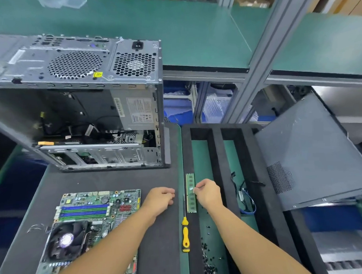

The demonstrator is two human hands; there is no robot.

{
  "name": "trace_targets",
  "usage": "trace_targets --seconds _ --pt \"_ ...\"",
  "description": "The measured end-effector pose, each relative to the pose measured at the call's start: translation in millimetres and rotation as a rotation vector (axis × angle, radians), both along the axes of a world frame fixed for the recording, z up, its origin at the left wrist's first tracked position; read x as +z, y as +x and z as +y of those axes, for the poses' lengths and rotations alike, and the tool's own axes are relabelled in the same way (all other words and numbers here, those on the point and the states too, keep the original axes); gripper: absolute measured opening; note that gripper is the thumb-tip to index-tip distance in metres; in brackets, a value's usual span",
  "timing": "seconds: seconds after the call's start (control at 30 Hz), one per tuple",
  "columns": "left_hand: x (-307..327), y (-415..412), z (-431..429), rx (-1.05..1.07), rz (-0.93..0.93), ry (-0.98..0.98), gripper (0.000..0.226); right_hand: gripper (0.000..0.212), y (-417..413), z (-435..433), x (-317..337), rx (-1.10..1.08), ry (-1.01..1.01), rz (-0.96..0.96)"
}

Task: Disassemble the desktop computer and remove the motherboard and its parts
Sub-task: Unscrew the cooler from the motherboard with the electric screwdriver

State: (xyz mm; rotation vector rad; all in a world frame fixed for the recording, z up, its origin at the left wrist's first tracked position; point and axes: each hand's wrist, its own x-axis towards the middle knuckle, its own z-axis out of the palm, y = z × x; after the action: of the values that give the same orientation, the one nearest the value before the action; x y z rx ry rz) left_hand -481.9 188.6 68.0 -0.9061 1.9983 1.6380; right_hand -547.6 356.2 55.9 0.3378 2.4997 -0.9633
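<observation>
The green motherboard (96, 209) lies flat on the dark mat at the lower left, its black CPU fan (64, 241) still on it and its blue and green memory slots bare. The opened grey computer case (76, 99) lies behind it. A green memory stick (191, 200) lies lengthwise in the green tray slot. My right hand (207, 192) pinches the stick's right edge near its middle. My left hand (159, 199) rests on the mat just left of the stick, fingers curled, holding nothing.
A yellow-handled screwdriver (185, 235) lies just below the memory stick. Several small black screws (208, 261) are heaped in the tray slot near me. Blue and black cables (244, 196) sit in the neighbouring slot. The case's grey side panel (303, 153) leans at the right.
</observation>
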Motion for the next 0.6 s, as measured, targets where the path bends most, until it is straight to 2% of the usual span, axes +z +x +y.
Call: trace_targets --seconds 0.13,0.27,0.4,0.6 --pt "14.3 8.4 -8.4 -0.012 0.017 0.042 0.022 0.013 8.2 -13.2 26.0 0.050 0.043 0.093" --pt "37.7 24.7 -31.9 -0.021 0.087 0.087 0.018 0.014 32.2 -49.1 54.5 0.107 -0.036 0.152" --pt "68.1 51.6 -70.7 -0.046 0.186 0.078 0.015 0.011 67.0 -98.8 77.4 0.195 -0.200 0.096" --pt "95.0 100.3 -143.7 -0.013 0.276 -0.062 0.023 0.014 116.7 -167.6 98.5 0.182 -0.320 0.040"
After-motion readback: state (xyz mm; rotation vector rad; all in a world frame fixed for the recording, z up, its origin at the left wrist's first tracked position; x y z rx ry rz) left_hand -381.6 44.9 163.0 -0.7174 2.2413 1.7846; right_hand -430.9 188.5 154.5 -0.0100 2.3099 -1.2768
